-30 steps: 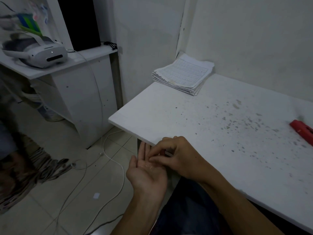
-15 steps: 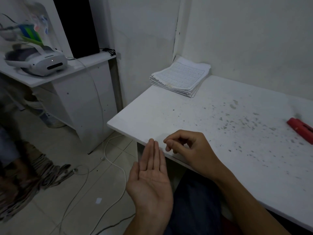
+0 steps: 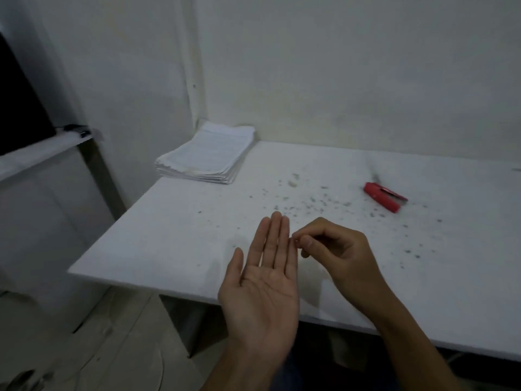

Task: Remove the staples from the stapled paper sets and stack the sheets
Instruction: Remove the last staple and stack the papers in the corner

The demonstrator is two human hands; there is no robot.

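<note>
Dim white walls (image 3: 338,66), speckled white table (image 3: 183,235).

Dim, flat indoor light with a cool grey-blue cast; source not visible. Soft shadow under the right hand (image 3: 335,249) on the table (image 3: 174,235). No glare. Overall soft, possibly motion blur; lower-left floor smeared. Wide-angle bending at the edges; dark panel at upper left underexposed.

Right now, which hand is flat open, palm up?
The left hand: fingers straight, palm up, empty. The right hand beside it has curled fingers, thumb and forefinger pinched together by the left fingertips.
</note>
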